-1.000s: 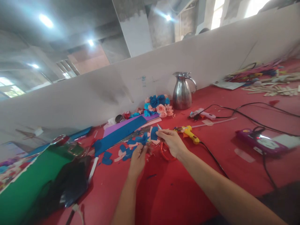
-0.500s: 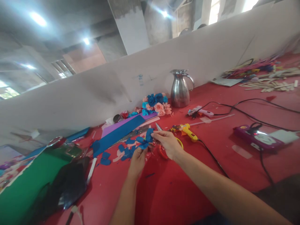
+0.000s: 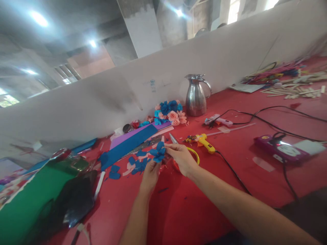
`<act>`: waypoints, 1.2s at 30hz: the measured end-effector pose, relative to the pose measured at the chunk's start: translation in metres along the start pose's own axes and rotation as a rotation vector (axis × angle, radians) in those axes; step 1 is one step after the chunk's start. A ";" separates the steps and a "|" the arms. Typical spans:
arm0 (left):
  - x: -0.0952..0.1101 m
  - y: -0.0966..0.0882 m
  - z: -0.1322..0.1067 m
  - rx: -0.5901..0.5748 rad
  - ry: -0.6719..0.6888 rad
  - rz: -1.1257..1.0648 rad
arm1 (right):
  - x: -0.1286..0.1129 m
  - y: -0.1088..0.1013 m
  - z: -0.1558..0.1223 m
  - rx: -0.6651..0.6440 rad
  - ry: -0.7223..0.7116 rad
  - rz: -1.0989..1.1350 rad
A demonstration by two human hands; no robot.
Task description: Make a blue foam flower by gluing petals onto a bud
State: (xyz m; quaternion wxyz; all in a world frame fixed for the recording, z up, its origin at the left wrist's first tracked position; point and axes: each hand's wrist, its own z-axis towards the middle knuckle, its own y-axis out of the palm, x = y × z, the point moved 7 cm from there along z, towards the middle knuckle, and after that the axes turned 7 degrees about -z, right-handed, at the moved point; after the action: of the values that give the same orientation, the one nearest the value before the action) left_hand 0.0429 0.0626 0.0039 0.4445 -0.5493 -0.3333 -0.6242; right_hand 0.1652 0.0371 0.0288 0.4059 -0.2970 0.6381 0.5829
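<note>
Both my hands meet over the red table (image 3: pixel 194 207) near its middle. My left hand (image 3: pixel 150 173) pinches the base of a small blue paper flower (image 3: pixel 157 153) from below. My right hand (image 3: pixel 181 157) has its fingers closed on a petal at the flower's right side. Loose blue and pink paper petals (image 3: pixel 135 165) lie just left of my hands. Scissors with red and yellow handles (image 3: pixel 187 153) rest under my right hand, their blades pointing away. A yellow glue gun (image 3: pixel 204 142) lies just right of them.
A steel jug (image 3: pixel 196 96) and a heap of finished blue and pink flowers (image 3: pixel 170 114) stand by the white partition. Blue and purple sheets (image 3: pixel 133 139), a green sheet (image 3: pixel 28 200) and a black bag (image 3: pixel 74 200) lie left. Black cables (image 3: pixel 265 126) and a purple power strip (image 3: pixel 281 149) lie right.
My right hand has brought the loose blue petal left against the flower in my left hand. The view has tilted slightly.
</note>
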 end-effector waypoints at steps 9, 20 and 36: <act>-0.003 0.000 0.001 -0.003 -0.034 -0.049 | 0.002 0.000 0.001 -0.034 -0.003 -0.029; -0.003 0.003 0.000 -0.042 -0.066 -0.032 | 0.003 0.006 -0.001 -0.089 0.009 -0.001; -0.004 0.002 -0.001 -0.009 -0.131 -0.097 | -0.003 0.009 -0.004 -0.106 -0.043 -0.084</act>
State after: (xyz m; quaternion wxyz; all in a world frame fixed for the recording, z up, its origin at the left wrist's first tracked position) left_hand 0.0444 0.0615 -0.0003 0.3888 -0.5741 -0.3852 -0.6090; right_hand 0.1586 0.0339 0.0358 0.4272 -0.3323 0.5844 0.6046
